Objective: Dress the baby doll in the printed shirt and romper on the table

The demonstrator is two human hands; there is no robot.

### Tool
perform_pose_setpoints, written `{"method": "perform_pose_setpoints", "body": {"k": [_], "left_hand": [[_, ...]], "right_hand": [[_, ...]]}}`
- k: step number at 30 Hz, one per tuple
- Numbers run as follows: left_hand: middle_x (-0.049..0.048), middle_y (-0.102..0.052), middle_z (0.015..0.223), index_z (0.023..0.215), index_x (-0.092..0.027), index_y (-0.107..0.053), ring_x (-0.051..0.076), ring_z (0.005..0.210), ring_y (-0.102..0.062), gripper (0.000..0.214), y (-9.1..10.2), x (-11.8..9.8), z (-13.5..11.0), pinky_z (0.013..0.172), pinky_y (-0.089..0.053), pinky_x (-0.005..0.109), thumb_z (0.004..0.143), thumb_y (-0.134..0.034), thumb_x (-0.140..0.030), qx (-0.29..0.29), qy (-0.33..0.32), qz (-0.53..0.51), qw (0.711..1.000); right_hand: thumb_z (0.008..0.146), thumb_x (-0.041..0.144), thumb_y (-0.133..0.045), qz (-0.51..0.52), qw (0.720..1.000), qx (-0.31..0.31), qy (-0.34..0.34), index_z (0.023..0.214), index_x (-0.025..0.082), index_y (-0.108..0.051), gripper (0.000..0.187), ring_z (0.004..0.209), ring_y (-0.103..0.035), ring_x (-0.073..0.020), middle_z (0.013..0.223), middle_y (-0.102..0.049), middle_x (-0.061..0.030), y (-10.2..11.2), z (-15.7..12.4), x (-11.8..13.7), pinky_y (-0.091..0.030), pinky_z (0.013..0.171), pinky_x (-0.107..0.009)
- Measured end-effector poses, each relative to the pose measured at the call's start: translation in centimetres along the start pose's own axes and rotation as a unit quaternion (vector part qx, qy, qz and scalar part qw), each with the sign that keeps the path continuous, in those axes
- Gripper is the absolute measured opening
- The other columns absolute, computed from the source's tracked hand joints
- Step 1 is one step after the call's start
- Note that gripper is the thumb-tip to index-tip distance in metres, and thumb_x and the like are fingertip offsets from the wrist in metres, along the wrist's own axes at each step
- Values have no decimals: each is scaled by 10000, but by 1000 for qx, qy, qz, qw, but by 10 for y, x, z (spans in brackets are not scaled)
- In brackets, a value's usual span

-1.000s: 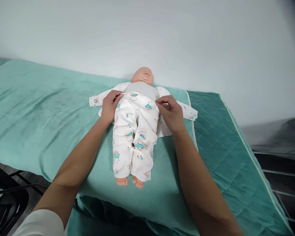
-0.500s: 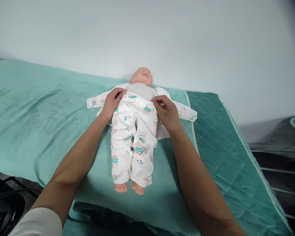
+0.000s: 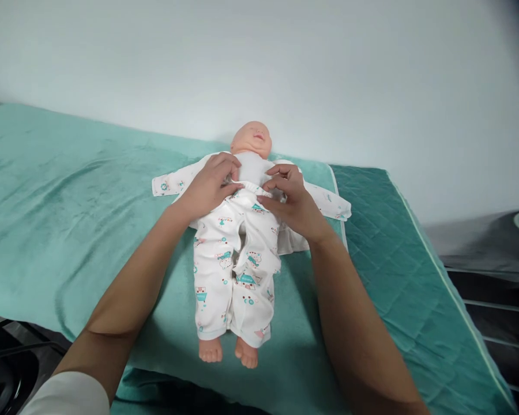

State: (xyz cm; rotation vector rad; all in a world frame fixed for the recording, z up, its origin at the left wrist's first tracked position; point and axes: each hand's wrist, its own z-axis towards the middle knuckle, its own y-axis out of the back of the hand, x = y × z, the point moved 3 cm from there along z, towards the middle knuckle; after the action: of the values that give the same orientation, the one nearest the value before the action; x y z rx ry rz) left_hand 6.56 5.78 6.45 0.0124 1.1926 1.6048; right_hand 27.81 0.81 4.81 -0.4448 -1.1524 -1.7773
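A baby doll (image 3: 251,137) lies on its back, face up. White printed baby trousers (image 3: 251,259) cover its legs, with both feet showing below the cuffs. A white printed baby top (image 3: 328,202) spreads open beneath it, sleeves out to the sides, baring a pale torso. My left hand (image 3: 214,183) rests at the waist; its thumb touches the waistband while the fingers stand apart from it over the belly. On the other side, my right hand (image 3: 292,199) holds the waistband between thumb and index finger, the other fingers bent above.
Under the doll is a light green cloth (image 3: 90,230) over a bed. A darker quilted cover (image 3: 393,259) shows on the right. The white wall (image 3: 242,57) stands directly behind. Dark metal rails (image 3: 497,311) are at the right, and dark equipment (image 3: 8,369) at the lower left.
Both hands have moved inward toward the middle of the waist. The front of the waistband sits lower, baring more torso. My left fingers have spread off it.
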Motion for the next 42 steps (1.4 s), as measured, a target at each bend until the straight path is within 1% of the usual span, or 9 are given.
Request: {"method": "perform_pose_setpoints", "body": {"k": [5, 8, 11, 18, 21, 24, 28, 34, 42], "left_hand": [[67, -696, 1050, 920, -225, -512, 227, 964, -639, 102, -5, 7, 15, 850, -476, 356, 973, -573, -287, -10, 74, 9, 997], [42, -678, 893, 939, -225, -529, 237, 894, -642, 83, -8, 21, 34, 825, -461, 358, 952, -597, -270, -23, 127, 32, 991], [35, -648, 841, 925, -221, -525, 236, 879, -633, 85, -11, 39, 50, 828, -461, 367, 945, -601, -253, -33, 165, 19, 986], [33, -624, 870, 928, -213, -506, 210, 870, -613, 110, -16, 54, 49, 837, -470, 374, 982, -563, -290, -35, 185, -46, 981], [49, -637, 903, 962, -226, -513, 239, 935, -617, 131, -20, 53, 44, 874, -465, 395, 988, -563, -344, -76, 157, -37, 984], [71, -661, 975, 933, -232, -514, 267, 1038, -605, 204, -22, 54, 42, 924, -461, 414, 975, -583, -419, -98, 130, -18, 987], [49, -674, 954, 918, -232, -500, 244, 995, -632, 226, -22, 59, 41, 894, -476, 392, 983, -565, -439, -70, 147, -58, 985], [19, -586, 769, 893, -239, -503, 233, 837, -629, 208, -21, 84, 49, 850, -496, 431, 969, -588, -412, -99, 179, -55, 977], [-11, -575, 706, 847, -237, -496, 188, 753, -589, 124, -25, 88, 50, 820, -488, 379, 910, -603, -235, -110, 203, -69, 971]], "right_hand": [[891, 329, -680, 76, 995, -22, -61, 834, 240, -591, 139, 896, -582, -192, 940, -634, -23, -4, 14, -11, -473, 806, -356], [872, 306, -691, 53, 990, -44, -127, 802, 239, -561, 161, 641, -436, -136, 676, -508, 40, -3, 32, -25, -360, 615, -293], [864, 316, -703, 49, 982, -34, -177, 793, 239, -557, 180, 557, -349, -121, 569, -427, 66, -5, 53, -39, -283, 561, -285], [787, 420, -788, 198, 948, -40, -245, 780, 206, -653, 253, 586, -440, -109, 662, -565, 27, -3, 57, -60, -345, 568, -277], [764, 456, -812, 180, 955, 17, -234, 824, 211, -680, 285, 629, -483, -127, 705, -596, 16, 6, 47, -60, -381, 583, -282], [797, 504, -781, 104, 977, 53, -181, 818, 218, -673, 306, 746, -553, -165, 824, -644, -15, 15, 42, -60, -452, 663, -315], [840, 496, -722, 43, 996, 15, -71, 808, 235, -626, 280, 1084, -602, -232, 1167, -684, -55, 14, 44, -62, -482, 945, -403], [878, 318, -607, -59, 980, -63, -179, 791, 238, -558, 127, 735, -526, -189, 733, -582, 10, 1, 56, -79, -436, 760, -367], [845, 284, -592, -3, 982, -137, -132, 861, 242, -638, 64, 801, -622, -194, 845, -703, -10, -8, 57, -84, -493, 803, -372]]}}
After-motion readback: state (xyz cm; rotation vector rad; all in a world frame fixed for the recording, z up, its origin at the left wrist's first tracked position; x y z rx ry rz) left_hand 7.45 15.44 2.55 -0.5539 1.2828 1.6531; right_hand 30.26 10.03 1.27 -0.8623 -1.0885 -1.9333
